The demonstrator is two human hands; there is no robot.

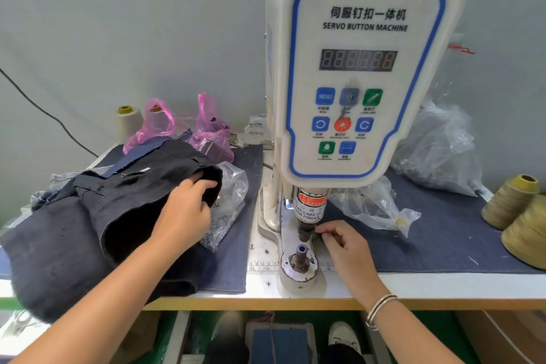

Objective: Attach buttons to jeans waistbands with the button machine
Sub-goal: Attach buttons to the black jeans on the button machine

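Note:
A white servo button machine [363,68] stands mid-table, its dark upper punch [304,230] above the round lower die [300,266]. Dark jeans [88,216] lie in a heap on the left of the table. My left hand [186,213] grips the folded edge of the jeans' waistband [211,183]. My right hand [345,245] is beside the upper punch and pinches a small dark piece against it; what the piece is, I cannot tell.
A clear bag of buttons [227,210] lies by the jeans. Pink bags [209,133], a cream thread cone [128,124], clear bags [437,151] and olive thread cones [514,201] ring the machine. A foot pedal [280,340] sits under the table between two feet.

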